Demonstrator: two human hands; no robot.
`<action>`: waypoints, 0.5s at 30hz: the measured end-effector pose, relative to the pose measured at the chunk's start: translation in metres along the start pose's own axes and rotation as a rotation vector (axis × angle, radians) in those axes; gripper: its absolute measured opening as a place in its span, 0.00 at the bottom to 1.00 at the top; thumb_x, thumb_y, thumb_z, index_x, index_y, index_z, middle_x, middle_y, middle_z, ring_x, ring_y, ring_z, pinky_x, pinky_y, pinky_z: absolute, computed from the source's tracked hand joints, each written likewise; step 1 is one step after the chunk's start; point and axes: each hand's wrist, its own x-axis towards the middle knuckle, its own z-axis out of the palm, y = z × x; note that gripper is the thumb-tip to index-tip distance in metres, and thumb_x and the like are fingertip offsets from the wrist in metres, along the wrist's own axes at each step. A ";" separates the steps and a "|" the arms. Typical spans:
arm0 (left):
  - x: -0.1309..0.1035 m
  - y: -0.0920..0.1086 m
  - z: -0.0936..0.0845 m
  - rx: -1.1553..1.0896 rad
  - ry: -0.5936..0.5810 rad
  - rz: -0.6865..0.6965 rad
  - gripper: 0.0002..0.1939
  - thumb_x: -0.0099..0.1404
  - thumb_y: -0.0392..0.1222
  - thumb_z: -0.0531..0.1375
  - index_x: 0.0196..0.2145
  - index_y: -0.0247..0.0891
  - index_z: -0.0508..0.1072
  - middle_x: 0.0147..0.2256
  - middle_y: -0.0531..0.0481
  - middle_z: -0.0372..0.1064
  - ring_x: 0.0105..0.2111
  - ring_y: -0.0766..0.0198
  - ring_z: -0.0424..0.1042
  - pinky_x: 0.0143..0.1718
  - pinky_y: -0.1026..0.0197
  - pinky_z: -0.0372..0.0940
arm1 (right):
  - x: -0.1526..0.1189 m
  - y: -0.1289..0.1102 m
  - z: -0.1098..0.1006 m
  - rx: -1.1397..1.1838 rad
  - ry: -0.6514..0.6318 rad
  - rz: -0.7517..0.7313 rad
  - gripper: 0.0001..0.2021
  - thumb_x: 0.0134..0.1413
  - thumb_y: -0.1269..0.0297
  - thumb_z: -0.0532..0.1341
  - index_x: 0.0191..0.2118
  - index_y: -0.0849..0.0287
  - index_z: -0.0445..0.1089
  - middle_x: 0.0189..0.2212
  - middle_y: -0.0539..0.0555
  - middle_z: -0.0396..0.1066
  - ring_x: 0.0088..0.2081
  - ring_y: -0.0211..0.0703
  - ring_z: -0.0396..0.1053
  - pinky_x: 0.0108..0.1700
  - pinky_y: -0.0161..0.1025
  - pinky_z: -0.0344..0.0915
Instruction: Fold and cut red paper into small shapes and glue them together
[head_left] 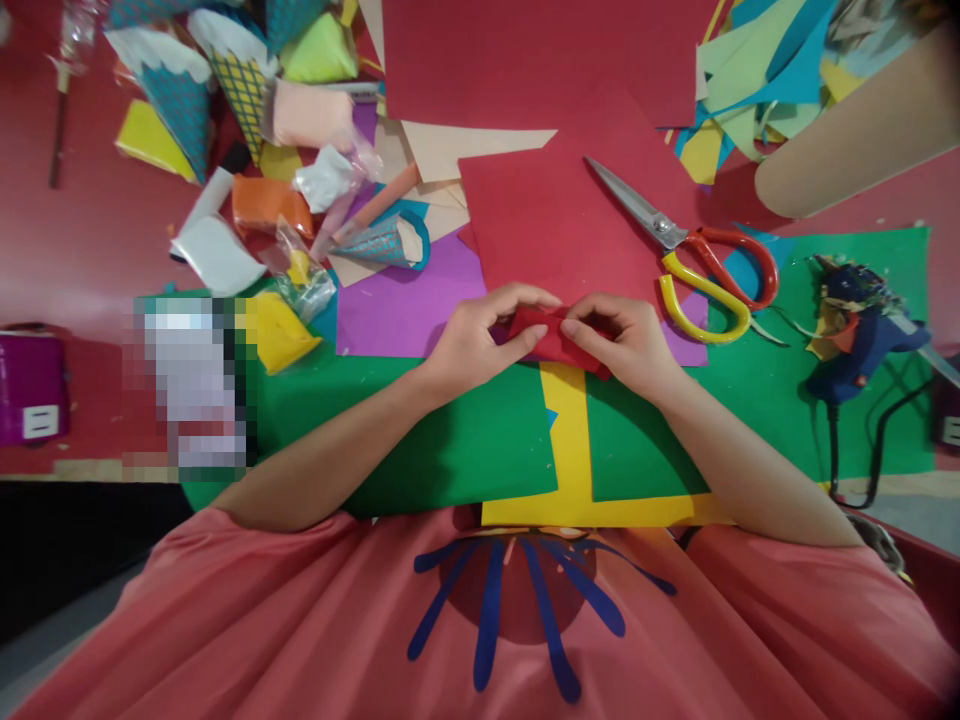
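Observation:
Both hands meet at the middle over a small piece of folded red paper [551, 338]. My left hand [487, 335] is closed on its left part, the thumb lying along the near side. From the right, my right hand [622, 335] pinches the same piece between thumb and fingers. Under and beyond it lie a large red sheet [525, 230] and a purple sheet [397, 310]. A pair of scissors [671, 240] with one red and one yellow handle rests just beyond my right hand, its blades slightly parted or closed, I cannot tell.
A blue glue gun [859, 350] with its cord lies at the right, below a cardboard tube [855, 125]. Paper cones [176, 95], clay packets [270, 205] and a small cone [386, 243] crowd the left. Green sheets [450, 430] cover the near table.

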 end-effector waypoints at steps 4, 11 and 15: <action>0.000 -0.002 -0.001 -0.061 0.057 -0.036 0.14 0.60 0.35 0.62 0.45 0.36 0.70 0.45 0.48 0.74 0.40 0.69 0.75 0.40 0.69 0.69 | -0.001 -0.001 0.001 -0.012 -0.089 -0.057 0.08 0.55 0.65 0.60 0.26 0.60 0.66 0.21 0.47 0.65 0.24 0.31 0.58 0.28 0.33 0.54; 0.002 -0.003 -0.002 -0.095 0.065 -0.081 0.11 0.62 0.42 0.61 0.43 0.38 0.71 0.42 0.51 0.75 0.34 0.72 0.75 0.31 0.72 0.68 | -0.003 -0.002 0.001 -0.003 -0.087 -0.041 0.10 0.56 0.65 0.59 0.25 0.60 0.64 0.21 0.46 0.62 0.23 0.30 0.56 0.26 0.32 0.52; 0.002 -0.002 -0.001 -0.084 0.104 -0.096 0.10 0.62 0.42 0.61 0.42 0.39 0.73 0.41 0.52 0.76 0.35 0.71 0.75 0.33 0.71 0.69 | -0.003 -0.001 0.001 -0.005 -0.073 -0.039 0.10 0.56 0.65 0.59 0.25 0.60 0.65 0.20 0.46 0.62 0.23 0.30 0.55 0.26 0.32 0.52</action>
